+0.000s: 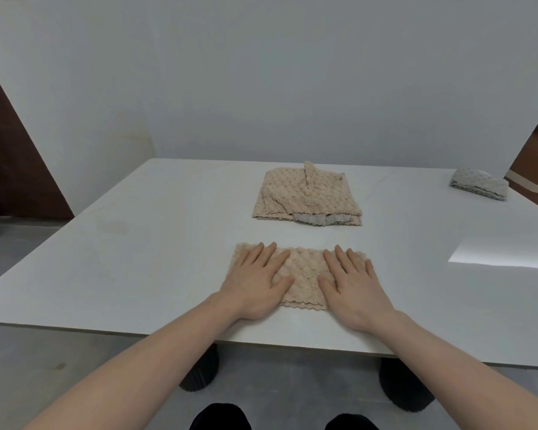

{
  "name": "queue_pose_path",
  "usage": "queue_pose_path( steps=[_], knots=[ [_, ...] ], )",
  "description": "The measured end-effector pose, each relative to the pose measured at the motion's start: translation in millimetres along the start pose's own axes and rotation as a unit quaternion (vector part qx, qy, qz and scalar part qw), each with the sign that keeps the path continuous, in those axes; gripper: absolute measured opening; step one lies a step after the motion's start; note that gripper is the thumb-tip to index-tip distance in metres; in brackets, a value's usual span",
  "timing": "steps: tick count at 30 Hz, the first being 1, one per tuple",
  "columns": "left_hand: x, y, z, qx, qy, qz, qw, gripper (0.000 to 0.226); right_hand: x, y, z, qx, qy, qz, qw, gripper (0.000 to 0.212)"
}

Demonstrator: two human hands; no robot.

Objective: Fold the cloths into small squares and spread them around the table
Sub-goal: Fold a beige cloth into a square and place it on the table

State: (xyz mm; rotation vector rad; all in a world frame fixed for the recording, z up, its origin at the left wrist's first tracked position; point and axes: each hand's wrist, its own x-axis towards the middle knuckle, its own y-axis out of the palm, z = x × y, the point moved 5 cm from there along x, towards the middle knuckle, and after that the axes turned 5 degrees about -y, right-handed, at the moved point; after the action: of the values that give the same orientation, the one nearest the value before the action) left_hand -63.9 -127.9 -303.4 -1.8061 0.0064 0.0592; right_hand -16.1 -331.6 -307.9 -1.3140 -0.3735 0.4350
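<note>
Right at the bottom there are two dark shoe tips (pixel 220 418) poking out under the near edge of the white table (pixel 112 268), plus two dark round table legs (pixel 201 372) on the grey floor. Both forearms reach in over that near edge, and both hands are lying flat, palm down, fingers spread a bit, not gripping anything, just pressing on a beige folded cloth (pixel 302 274) that sits close to the near edge, roughly mid-table. The left hand (pixel 255 282) covers the cloth's left half and the right hand (pixel 353 288) covers the right half, with a strip of bumpy knit fabric showing between the thumbs. It's folded into a wide-ish rectangle with scalloped edges, layers visible along the near side. Further back, around the middle of the table, there's a bigger beige cloth pile (pixel 308 195), loosely folded, with a pucker standing up at its far side and a strip of grey cloth peeking out along its near edge. Way over by the far right corner sits a grey folded cloth (pixel 480 184), small and well apart from the others. There's a bright patch of light (pixel 507 252) on the tabletop near the right edge. Behind it all, a plain pale wall (pixel 261 72). No labels or writing that I can make out on anything.
</note>
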Motion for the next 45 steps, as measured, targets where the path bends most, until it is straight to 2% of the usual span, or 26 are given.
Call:
queue_pose_path(
  steps=[6,15,22,25,30,33,35,37,40,45],
  knots=[
    [-8,-4,25,0.0,-0.034,0.006,0.999,0.074,-5,-1,-12,0.007,0.017,0.013,1.0,0.074],
    [-25,-7,59,-0.003,-0.068,0.0,0.998,0.074,-13,-6,-37,0.014,0.055,0.03,0.998,0.07],
    [-29,-9,59,-0.015,-0.075,-0.014,0.997,0.078,-11,-15,-60,0.016,0.094,0.051,0.994,0.083],
    [-32,-9,59,-0.036,-0.074,-0.031,0.996,0.081,-8,-17,-63,0.031,0.105,0.033,0.993,0.083],
    [-38,-17,50,-0.064,-0.053,-0.076,0.994,0.083,-12,-18,-63,0.087,0.108,-0.052,0.989,0.077],
    [-51,-26,7,-0.047,0.08,-0.148,0.985,0.069,-12,-24,-63,0.122,0.111,-0.079,0.983,0.075],
    [-56,-22,-30,-0.033,0.16,-0.14,0.976,0.049,-11,-25,-65,0.138,0.115,-0.08,0.981,0.073],
    [-50,-17,-51,-0.033,0.175,-0.129,0.976,0.036,-9,-25,-69,0.147,0.122,-0.076,0.979,0.06],
    [-37,-21,-59,-0.06,0.167,-0.148,0.973,0.023,-8,-28,-71,0.16,0.125,-0.078,0.976,0.031],
    [-32,-19,-62,-0.075,0.177,-0.139,0.971,0.016,-1,-34,-79,0.222,0.135,-0.104,0.96,0.023]
  ],
)
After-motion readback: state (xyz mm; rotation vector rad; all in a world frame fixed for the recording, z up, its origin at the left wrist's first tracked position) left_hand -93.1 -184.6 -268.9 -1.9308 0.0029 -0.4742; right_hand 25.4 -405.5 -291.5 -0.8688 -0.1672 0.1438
